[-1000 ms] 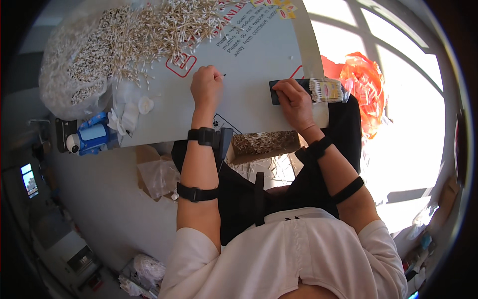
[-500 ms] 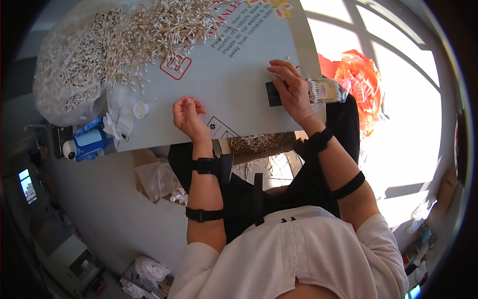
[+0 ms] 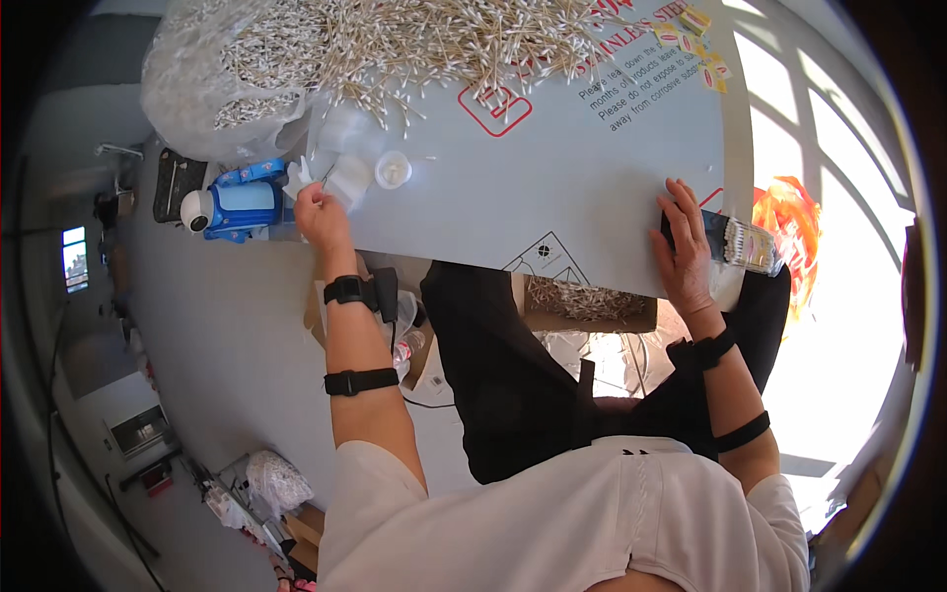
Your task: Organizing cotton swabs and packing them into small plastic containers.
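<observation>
Cotton swabs (image 3: 414, 39) heaped at the far side of the grey table (image 3: 552, 187)

A dark box (image 3: 735, 242) of swabs is pressed flat under the right hand (image 3: 686, 252), fingers together. A small clear piece (image 3: 330, 178) is pinched by the left hand (image 3: 318, 212) near the round lid (image 3: 393, 170). The swabs are judged light, thin and bendable, best taken at mid-stick.

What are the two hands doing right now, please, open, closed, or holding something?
Left hand: fingers pinched at the table's left edge by small clear plastic pieces; what it grips cannot be told.
Right hand: open, lying flat on a dark holder of cotton swabs.
</observation>
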### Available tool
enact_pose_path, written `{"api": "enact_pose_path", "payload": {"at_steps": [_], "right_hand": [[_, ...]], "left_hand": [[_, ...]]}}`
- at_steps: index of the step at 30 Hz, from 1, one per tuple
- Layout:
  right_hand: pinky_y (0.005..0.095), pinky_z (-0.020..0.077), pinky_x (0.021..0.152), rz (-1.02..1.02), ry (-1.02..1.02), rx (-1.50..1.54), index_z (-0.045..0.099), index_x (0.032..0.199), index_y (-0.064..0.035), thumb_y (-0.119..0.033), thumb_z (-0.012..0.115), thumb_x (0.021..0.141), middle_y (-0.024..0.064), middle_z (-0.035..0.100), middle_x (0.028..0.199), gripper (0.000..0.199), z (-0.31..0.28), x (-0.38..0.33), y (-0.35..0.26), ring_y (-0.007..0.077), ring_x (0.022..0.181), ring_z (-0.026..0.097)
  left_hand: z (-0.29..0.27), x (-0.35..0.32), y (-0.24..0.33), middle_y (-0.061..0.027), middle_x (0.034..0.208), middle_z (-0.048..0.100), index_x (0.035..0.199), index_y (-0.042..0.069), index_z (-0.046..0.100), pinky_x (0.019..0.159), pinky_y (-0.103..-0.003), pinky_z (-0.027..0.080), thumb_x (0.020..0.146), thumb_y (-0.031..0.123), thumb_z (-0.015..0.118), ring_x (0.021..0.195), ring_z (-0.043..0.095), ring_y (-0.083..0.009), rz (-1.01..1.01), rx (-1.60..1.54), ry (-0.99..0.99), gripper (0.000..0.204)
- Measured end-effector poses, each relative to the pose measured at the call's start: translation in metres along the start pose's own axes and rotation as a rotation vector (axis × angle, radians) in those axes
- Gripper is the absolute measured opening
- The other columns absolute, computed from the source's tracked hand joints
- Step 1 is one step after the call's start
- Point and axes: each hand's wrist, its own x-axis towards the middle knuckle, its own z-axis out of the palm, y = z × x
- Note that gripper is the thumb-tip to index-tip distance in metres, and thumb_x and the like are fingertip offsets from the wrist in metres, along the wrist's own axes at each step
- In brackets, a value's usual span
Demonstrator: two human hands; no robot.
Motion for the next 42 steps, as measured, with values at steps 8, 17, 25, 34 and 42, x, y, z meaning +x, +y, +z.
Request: {"api": "enact_pose_path", "payload": {"at_steps": [8,17,25,34,42], "right_hand": [[0.0431,0.0395,0.108,0.029,-0.024,-0.052,0.055,0.122,0.0,-0.002,0.062,0.086,0.0148,0.05,0.139,0.037,0.004,0.002,-0.001,0.0366,0.134,0.044],[0.0424,0.0372,0.109,0.145,0.099,0.152,0.056,0.123,0.0004,-0.002,0.059,0.089,0.0171,0.049,0.138,0.034,-0.008,-0.011,0.015,0.0372,0.134,0.043],[0.034,0.0494,0.092,0.288,0.228,0.378,0.059,0.115,-0.0008,0.004,0.062,0.085,0.0141,0.058,0.128,0.03,-0.024,-0.017,-0.003,0.0283,0.112,0.061],[0.0267,0.0498,0.074,0.393,0.249,0.462,0.066,0.097,0.0011,0.006,0.059,0.088,0.0097,0.067,0.089,0.012,-0.086,-0.041,-0.021,0.0196,0.082,0.065],[0.0245,0.0485,0.074,0.513,0.363,0.575,0.067,0.097,0.002,0.004,0.058,0.09,0.0073,0.066,0.088,0.011,-0.099,-0.06,-0.018,0.0115,0.082,0.063]], "left_hand": [[0.012,0.085,-0.087,-0.0162,0.096,0.069,0.092,0.003,0.069,0.079,-0.04,0.05,0.07,0.017,0.075,0.09,0.064,-0.0359,-0.191,0.057,0.017,0.027],[-0.009,-0.015,0.084,-0.0103,0.093,0.062,0.091,-0.004,0.06,0.071,-0.034,0.048,0.076,-0.002,0.067,0.077,0.057,-0.0212,0.369,-0.24,-0.216,0.017],[0.07,-0.164,0.202,-0.0165,0.101,0.054,0.111,0.002,0.054,0.075,-0.046,0.051,0.08,-0.005,0.059,0.09,0.059,-0.0404,0.589,-0.175,-0.622,0.032],[0.192,-0.165,0.346,-0.0118,0.094,0.062,0.094,0.006,0.065,0.075,-0.042,0.051,0.077,0.004,0.065,0.087,0.062,-0.0339,0.693,-0.435,-0.748,0.017],[0.078,-0.262,0.294,-0.009,0.082,0.058,0.081,0.007,0.062,0.069,-0.037,0.05,0.073,-0.003,0.063,0.079,0.062,-0.0301,0.94,-0.647,-1.182,0.013]]}}
